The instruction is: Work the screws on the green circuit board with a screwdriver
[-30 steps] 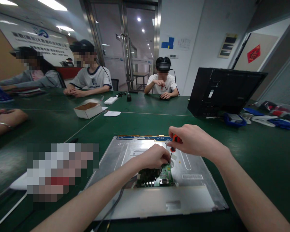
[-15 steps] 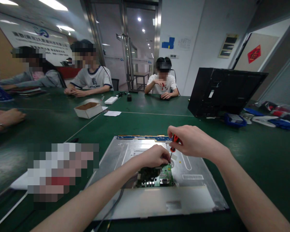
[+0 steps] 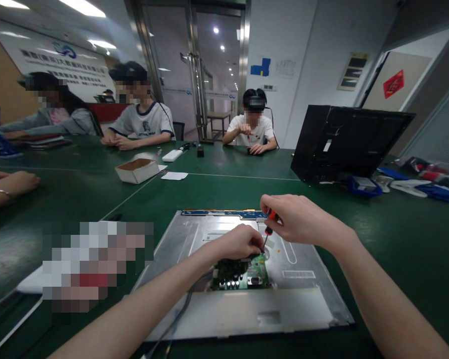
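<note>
A flat metal display panel (image 3: 299, 309) lies on the table in front of me, a green circuit board (image 3: 260, 271) at its middle. My right hand (image 3: 295, 214) is closed round the red-and-black handle of a screwdriver (image 3: 270, 224). Its shaft slants down to the upper right corner of the board. There, my left hand (image 3: 243, 242) has its fingers pinched together beside the screwdriver's tip; what they hold, if anything, is hidden. A narrow blue circuit strip (image 3: 217, 213) runs along the panel's far edge. Under my left forearm passes a grey cable (image 3: 183, 309).
An open white box (image 3: 138, 172) and paper (image 3: 174, 176) lie beyond the panel. At the right stands a black monitor housing (image 3: 344, 144), with gloves (image 3: 415, 188) beside it. Co-workers sit across the table; another person's hand (image 3: 17, 183) rests at the left.
My hands stay almost in place, with only a slight shift of the right hand on the screwdriver. Across the table, a co-worker's raised hand has moved a little.
</note>
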`<state>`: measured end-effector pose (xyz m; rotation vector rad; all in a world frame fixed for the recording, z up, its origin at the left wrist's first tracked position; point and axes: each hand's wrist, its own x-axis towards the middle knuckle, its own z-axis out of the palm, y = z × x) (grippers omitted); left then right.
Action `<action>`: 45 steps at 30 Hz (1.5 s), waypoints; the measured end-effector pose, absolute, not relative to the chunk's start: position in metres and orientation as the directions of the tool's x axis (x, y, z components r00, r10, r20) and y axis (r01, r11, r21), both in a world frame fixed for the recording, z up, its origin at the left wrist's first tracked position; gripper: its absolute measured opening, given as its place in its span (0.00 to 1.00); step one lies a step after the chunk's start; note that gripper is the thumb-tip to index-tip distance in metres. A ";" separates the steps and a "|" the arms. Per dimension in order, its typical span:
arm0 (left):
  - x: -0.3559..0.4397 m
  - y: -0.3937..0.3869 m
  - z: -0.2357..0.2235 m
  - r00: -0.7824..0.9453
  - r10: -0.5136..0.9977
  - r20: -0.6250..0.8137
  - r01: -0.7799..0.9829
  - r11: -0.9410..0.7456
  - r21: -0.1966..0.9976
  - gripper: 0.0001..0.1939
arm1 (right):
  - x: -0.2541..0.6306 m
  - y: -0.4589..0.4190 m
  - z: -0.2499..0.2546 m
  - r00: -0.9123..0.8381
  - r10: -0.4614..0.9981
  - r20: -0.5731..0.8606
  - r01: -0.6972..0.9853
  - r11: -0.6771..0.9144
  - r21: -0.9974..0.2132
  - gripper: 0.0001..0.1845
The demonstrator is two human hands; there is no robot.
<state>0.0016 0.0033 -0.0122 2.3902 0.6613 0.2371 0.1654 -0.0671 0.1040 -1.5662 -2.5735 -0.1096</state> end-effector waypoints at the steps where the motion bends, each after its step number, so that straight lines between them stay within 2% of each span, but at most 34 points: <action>1: 0.002 0.003 -0.012 0.857 0.516 0.003 0.401 -0.669 0.626 0.07 | 0.165 -0.066 0.104 -0.430 0.891 0.144 0.901 0.433 0.013 0.05; 4: 0.002 0.003 -0.011 0.857 0.515 -0.001 0.401 -0.668 0.627 0.07 | 0.166 -0.065 0.103 -0.414 0.898 0.148 0.910 0.414 0.034 0.06; 8: 0.002 0.003 -0.011 0.859 0.511 -0.004 0.399 -0.666 0.630 0.08 | 0.168 -0.069 0.103 -0.514 0.837 0.188 0.853 0.522 0.008 0.07; 11: 0.002 0.003 -0.012 0.858 0.514 -0.004 0.401 -0.664 0.631 0.08 | 0.167 -0.070 0.103 -0.533 0.825 0.186 0.839 0.544 -0.008 0.09; 15: 0.002 0.004 -0.013 0.855 0.518 0.002 0.400 -0.663 0.633 0.08 | 0.166 -0.067 0.102 -0.467 0.869 0.162 0.882 0.472 0.012 0.06; 20: 0.002 0.003 -0.011 0.855 0.519 0.004 0.399 -0.662 0.634 0.07 | 0.166 -0.065 0.103 -0.419 0.895 0.154 0.908 0.411 0.082 0.08; 23: 0.002 0.003 -0.011 0.854 0.520 0.002 0.401 -0.662 0.633 0.07 | 0.167 -0.068 0.103 -0.470 0.868 0.157 0.881 0.472 0.029 0.07; 28: 0.002 0.002 -0.010 0.854 0.521 -0.003 0.406 -0.662 0.630 0.07 | 0.167 -0.070 0.104 -0.541 0.825 0.162 0.831 0.554 -0.047 0.10; 32: 0.002 0.002 -0.009 0.852 0.524 0.001 0.407 -0.662 0.629 0.07 | 0.167 -0.066 0.103 -0.482 0.862 0.160 0.873 0.487 0.007 0.07; 35: 0.002 0.002 -0.010 0.853 0.522 0.004 0.402 -0.662 0.632 0.06 | 0.168 -0.064 0.102 -0.437 0.882 0.175 0.899 0.432 0.073 0.09; 41: 0.002 0.003 -0.012 0.856 0.516 -0.002 0.401 -0.663 0.632 0.07 | 0.168 -0.069 0.103 -0.524 0.833 0.180 0.842 0.538 -0.036 0.10; 45: 0.002 0.003 -0.012 0.856 0.517 0.000 0.402 -0.666 0.628 0.08 | 0.166 -0.067 0.102 -0.496 0.851 0.174 0.862 0.507 -0.022 0.08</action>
